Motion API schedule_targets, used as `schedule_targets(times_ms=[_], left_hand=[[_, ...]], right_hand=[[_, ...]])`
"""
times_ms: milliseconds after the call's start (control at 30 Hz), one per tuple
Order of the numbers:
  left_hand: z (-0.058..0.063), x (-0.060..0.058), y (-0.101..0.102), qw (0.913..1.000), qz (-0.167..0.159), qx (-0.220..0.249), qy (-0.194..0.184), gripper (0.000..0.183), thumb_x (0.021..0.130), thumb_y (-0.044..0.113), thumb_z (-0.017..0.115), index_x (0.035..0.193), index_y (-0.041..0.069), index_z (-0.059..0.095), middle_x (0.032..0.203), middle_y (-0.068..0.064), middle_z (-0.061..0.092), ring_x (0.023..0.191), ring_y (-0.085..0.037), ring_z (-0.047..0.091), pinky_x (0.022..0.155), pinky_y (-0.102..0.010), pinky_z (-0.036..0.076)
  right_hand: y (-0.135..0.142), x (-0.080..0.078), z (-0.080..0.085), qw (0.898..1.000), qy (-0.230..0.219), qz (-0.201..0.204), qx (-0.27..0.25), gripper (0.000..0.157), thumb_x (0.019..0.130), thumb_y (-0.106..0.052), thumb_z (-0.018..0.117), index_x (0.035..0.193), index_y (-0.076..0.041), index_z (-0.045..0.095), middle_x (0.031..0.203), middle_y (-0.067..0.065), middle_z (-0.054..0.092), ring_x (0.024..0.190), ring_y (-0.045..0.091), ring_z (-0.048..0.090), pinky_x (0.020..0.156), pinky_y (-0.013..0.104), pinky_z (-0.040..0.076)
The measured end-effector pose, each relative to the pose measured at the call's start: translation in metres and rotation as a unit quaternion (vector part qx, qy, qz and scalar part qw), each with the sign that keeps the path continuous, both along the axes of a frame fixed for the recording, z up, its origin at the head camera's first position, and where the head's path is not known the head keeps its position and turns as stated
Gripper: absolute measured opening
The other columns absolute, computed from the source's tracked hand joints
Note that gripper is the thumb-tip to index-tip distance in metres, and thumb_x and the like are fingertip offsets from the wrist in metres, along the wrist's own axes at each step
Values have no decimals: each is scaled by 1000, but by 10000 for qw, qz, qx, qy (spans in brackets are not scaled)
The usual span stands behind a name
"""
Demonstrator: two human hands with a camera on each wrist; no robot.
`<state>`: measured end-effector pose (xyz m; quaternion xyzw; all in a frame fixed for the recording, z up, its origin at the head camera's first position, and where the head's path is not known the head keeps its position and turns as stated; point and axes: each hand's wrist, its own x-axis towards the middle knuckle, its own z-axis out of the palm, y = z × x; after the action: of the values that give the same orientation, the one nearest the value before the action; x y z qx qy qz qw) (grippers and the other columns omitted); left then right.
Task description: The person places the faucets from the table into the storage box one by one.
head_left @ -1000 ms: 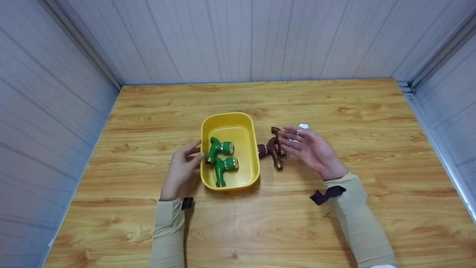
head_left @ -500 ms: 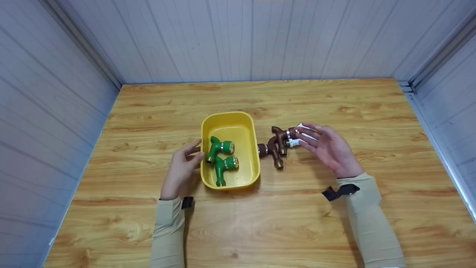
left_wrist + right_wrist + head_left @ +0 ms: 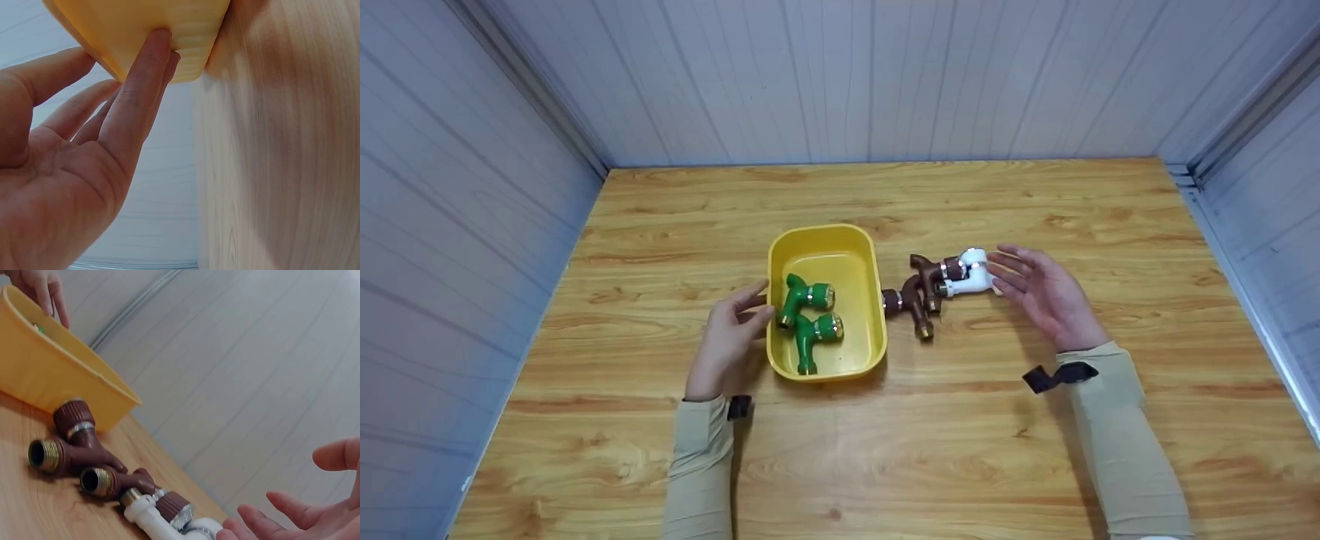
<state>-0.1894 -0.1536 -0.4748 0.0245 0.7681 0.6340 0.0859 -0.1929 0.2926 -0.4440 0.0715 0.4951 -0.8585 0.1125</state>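
A yellow plastic tub [image 3: 826, 365] stands on the table and holds two green taps [image 3: 808, 296] with brass-coloured ends. My left hand [image 3: 731, 326] is at the tub's left side, its fingertips touching the outer wall and its thumb at the rim; in the left wrist view the fingers [image 3: 140, 84] are nearly straight. Right of the tub lie two brown taps [image 3: 913, 296], the nearer one's handle against the tub wall. Beside them lies a white tap [image 3: 976, 281], partly behind the farther brown one. My right hand [image 3: 1050, 304] is just right of the white tap, fingers spread, holding nothing.
The wood-patterned table [image 3: 840, 450] runs up to pale panel walls [image 3: 840, 82] at the back and both sides. Dark straps [image 3: 1061, 375] circle both wrists over beige sleeves.
My right hand has moved right, off the brown taps, so the white tap behind it now shows. The left hand and the tub have stayed in place.
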Motion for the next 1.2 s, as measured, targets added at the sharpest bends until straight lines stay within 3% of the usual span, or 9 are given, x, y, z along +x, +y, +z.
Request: schedule_targets(times_ms=[133, 367, 667, 900, 1067, 1200], left_hand=[[2, 0, 0, 9999, -86, -102, 74, 48, 95, 4, 58, 141, 1, 45, 125, -26, 56, 104, -35, 61, 80, -34, 56], [8, 2, 0, 9998, -160, -53, -45, 49, 95, 5, 57, 142, 1, 43, 128, -27, 53, 106, -37, 60, 81, -35, 56], [1, 0, -1, 10000, -67, 18, 3, 49, 95, 6, 58, 142, 3, 44, 127, -24, 55, 104, -33, 61, 80, -35, 56], [1, 0, -1, 10000, -58, 78, -4, 49, 95, 6, 59, 142, 3, 45, 126, -24, 55, 104, -34, 61, 81, -35, 56], [1, 0, -1, 9999, -91, -46, 137, 48, 95, 6, 59, 140, 2, 46, 125, -26, 56, 104, -36, 61, 82, -36, 55], [1, 0, 0, 9998, -75, -142, 145, 48, 94, 7, 60, 140, 3, 47, 124, -25, 57, 104, -35, 61, 82, -35, 55]], right_hand=[[3, -5, -4, 9992, 21, -68, 399, 38, 103, -19, 43, 133, 4, 43, 139, 21, 40, 134, 37, 30, 114, 44, 22], [7, -17, -5, 9969, -88, -15, 781, 42, 103, -18, 42, 137, 5, 34, 142, 22, 31, 137, 37, 23, 114, 42, 22], [16, -31, -15, 9938, -240, 105, 1076, 45, 103, -19, 44, 140, 3, 34, 148, 22, 26, 138, 37, 24, 114, 41, 23], [16, -41, -27, 9921, -59, 224, 1235, 52, 100, -12, 52, 142, 7, 29, 143, 23, 31, 134, 38, 31, 113, 42, 26], [15, -47, -35, 9856, 135, 351, 1650, 59, 96, -8, 57, 144, 8, 27, 144, 24, 31, 128, 29, 39, 112, 40, 27], [12, -50, -40, 9785, 295, 481, 1981, 60, 95, -1, 56, 145, 7, 25, 146, 25, 29, 129, 28, 38, 107, 33, 35]])
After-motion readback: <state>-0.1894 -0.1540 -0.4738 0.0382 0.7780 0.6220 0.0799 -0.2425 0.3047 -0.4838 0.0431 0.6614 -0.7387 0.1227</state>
